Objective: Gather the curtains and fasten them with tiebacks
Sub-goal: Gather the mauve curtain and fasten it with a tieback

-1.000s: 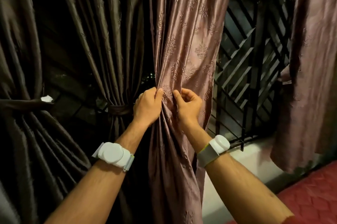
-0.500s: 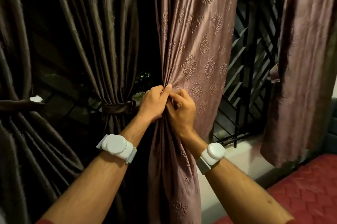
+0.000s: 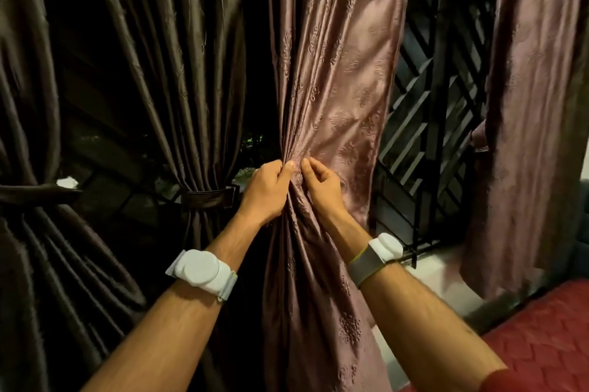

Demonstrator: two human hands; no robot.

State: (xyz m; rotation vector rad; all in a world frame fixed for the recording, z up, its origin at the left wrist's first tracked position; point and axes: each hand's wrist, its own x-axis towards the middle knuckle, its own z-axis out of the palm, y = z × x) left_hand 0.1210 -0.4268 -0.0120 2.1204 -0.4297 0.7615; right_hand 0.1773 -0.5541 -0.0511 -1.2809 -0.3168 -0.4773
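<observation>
A shiny pink patterned curtain [image 3: 334,73] hangs in the middle, its folds bunched at waist height. My left hand [image 3: 267,191] grips the gathered folds from the left, thumb up against the cloth. My right hand [image 3: 322,187] pinches the fabric just to the right of it, fingers curled into the pleats. To the left, a dark brown curtain [image 3: 165,57] is cinched by a brown tieback [image 3: 207,198]. Another dark curtain [image 3: 22,104] at the far left is bound by its own tieback [image 3: 35,192]. A second pink curtain [image 3: 535,89] hangs loose at the right.
A black metal window grille [image 3: 430,136] shows between the pink curtains, above a white sill [image 3: 436,267]. A red quilted bed surface [image 3: 541,334] lies at the lower right. Both my wrists carry white bands.
My hands stayed together on the pink curtain. The right hand shifted its pinch slightly rightward, drawing more fabric into the bunch. The view moved a little.
</observation>
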